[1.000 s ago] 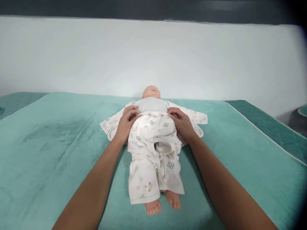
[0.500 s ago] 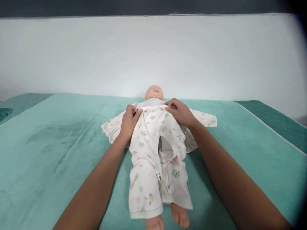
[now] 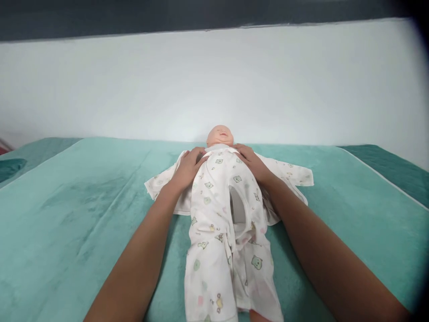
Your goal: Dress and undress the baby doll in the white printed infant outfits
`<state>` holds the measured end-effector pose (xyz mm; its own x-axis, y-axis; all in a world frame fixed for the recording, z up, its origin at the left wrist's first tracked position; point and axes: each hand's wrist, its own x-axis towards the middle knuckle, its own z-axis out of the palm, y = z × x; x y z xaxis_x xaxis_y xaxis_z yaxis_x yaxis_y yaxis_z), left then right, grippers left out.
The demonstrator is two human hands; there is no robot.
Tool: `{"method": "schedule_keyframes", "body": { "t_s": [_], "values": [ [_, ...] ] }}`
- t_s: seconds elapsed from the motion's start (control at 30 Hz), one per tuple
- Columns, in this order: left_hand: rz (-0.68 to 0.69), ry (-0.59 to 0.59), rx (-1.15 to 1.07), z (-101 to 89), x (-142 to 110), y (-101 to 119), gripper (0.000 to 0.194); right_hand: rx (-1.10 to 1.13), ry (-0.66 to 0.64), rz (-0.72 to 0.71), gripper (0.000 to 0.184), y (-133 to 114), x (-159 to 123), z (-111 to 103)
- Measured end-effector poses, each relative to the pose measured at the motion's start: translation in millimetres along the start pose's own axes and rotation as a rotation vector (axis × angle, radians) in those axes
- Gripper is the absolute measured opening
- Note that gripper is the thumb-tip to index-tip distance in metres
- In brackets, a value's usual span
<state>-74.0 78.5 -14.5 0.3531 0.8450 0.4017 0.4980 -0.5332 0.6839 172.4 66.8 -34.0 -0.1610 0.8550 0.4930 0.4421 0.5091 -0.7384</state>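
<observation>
A baby doll lies on its back, its bald head (image 3: pixel 220 135) farthest from me. White pants (image 3: pixel 209 214) with green bear prints cover its legs and belly, the waistband high on the torso just below a pale undershirt. There is an oval opening at the crotch. My left hand (image 3: pixel 189 169) rests against the left side of the waistband, thumb and fingers apart. On the opposite side my right hand (image 3: pixel 254 165) lies along the waistband, fingers stretched toward the chest. Beneath the doll spreads a matching white jacket (image 3: pixel 295 173), its sleeves out to both sides. The feet are mostly out of view.
Teal plush fabric (image 3: pixel 83 214) with faint creases covers the surface. Darker green strips (image 3: pixel 385 163) border it at the sides. Behind the doll's head rises a white wall (image 3: pixel 134 85) with a dark band along its top.
The waistband moved up from the belly toward the chest, covering most of the undershirt. Both hands went up with it, and their pinched fingers spread. The feet have slid down out of view.
</observation>
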Motion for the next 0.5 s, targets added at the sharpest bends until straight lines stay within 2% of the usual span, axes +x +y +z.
{"method": "schedule_keyframes", "body": {
  "t_s": [0.1,0.3,0.5],
  "values": [
    [-0.112,-0.034,-0.049,-3.4,2,3,0.024,-0.064,-0.036,0.106,0.034,-3,-1,-2],
    [-0.207,0.170,-0.092,5.9,14,-8,0.022,-0.304,0.071,0.206,0.034,5,11,-3],
    [-0.304,0.233,-0.014,13.4,35,-21,0.024,-0.329,0.163,0.302,0.028,17,32,-2]
  ]
}}
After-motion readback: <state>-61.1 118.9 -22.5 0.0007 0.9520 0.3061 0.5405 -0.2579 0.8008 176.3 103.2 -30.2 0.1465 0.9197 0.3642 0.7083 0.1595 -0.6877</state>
